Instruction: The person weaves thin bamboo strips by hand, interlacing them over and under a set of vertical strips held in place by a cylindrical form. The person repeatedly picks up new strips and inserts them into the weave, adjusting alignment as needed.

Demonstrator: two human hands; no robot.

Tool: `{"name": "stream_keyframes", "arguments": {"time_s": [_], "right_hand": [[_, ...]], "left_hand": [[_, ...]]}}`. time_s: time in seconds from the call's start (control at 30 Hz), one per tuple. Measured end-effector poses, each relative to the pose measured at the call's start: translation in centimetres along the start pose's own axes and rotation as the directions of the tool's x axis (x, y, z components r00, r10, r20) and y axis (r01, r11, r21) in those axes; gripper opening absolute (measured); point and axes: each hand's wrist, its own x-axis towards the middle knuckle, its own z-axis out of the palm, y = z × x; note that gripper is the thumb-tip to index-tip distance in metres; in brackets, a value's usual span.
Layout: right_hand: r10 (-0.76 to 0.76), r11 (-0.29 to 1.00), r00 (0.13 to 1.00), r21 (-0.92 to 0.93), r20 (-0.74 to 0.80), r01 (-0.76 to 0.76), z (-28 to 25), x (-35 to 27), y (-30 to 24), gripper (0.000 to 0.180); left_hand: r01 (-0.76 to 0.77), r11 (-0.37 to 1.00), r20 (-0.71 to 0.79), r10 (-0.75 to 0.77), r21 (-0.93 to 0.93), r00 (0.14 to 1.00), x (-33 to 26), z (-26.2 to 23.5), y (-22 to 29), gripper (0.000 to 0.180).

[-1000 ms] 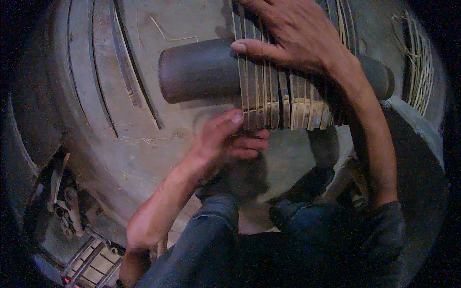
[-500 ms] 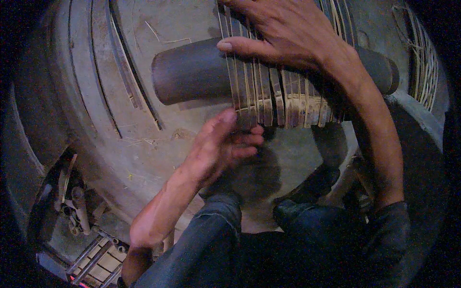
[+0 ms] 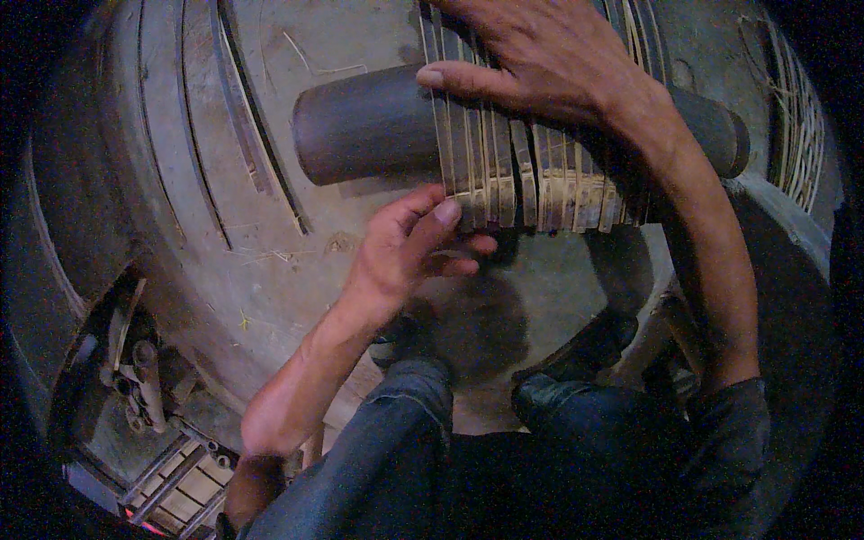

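Note:
Several thin, flat strips, which look like bamboo, (image 3: 476, 148) lie side by side across a thick dark cylinder (image 3: 360, 126). A pale cross strip (image 3: 576, 192) runs over them near their close ends. My left hand (image 3: 396, 243) has thumb and forefinger pinched at the left end of that row, on the edge of the outermost strip; its other fingers curl loosely beneath. My right hand (image 3: 558, 67) lies palm down across the strips above the cylinder, thumb stretched out to the left. The tips of its other fingers run past the top of the picture.
Long narrow strips (image 3: 261, 162) lie on the concrete floor (image 3: 297, 279) to the left. A bundle of thin pale strips (image 3: 796, 135) sits at the far right. Short tubes (image 3: 147, 378) and a slatted frame (image 3: 184, 486) stand at the lower left, near my left elbow.
My left hand has moved slightly up, and its thumb has closed against the forefinger at the leftmost strip. My right hand stays on the strips. The view has shifted a little.

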Motion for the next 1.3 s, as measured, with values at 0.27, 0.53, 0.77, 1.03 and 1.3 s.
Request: {"name": "stream_keyframes", "arguments": {"time_s": [0.27, 0.53, 0.77, 1.03, 1.3], "right_hand": [[0.005, 1.000, 1.000, -0.018, 0.010, -0.004, -0.2, -0.2, 0.0, 0.088], [-0.003, 0.999, 1.000, -0.037, 0.011, 0.004, -0.3, 0.0, 0.4, 0.095], [-0.006, 1.000, 1.000, 0.008, 0.003, 0.006, -0.3, 0.0, 0.3, 0.099], [0.013, 0.999, 0.999, 0.051, 0.038, -0.015, -0.9, 0.1, 0.3, 0.100], [0.000, 0.999, 1.000, 0.038, 0.030, -0.001, -0.9, 0.1, 0.5, 0.101]], "left_hand": [[0.129, 0.981, 0.103, -0.115, -0.146, 0.988, 0.1, -0.4, -0.6, 0.033], [0.169, 0.959, 0.150, -0.136, -0.230, 0.979, 0.5, -0.9, -1.0, 0.019], [0.082, 0.991, 0.148, -0.066, -0.104, 0.987, 0.9, -1.6, -1.7, 0.022], [0.086, 0.957, 0.205, -0.029, -0.277, 0.978, -0.1, -1.0, -1.1, 0.046], [0.086, 0.967, 0.223, -0.031, -0.239, 0.974, 0.7, -2.1, -1.6, 0.037]]}}
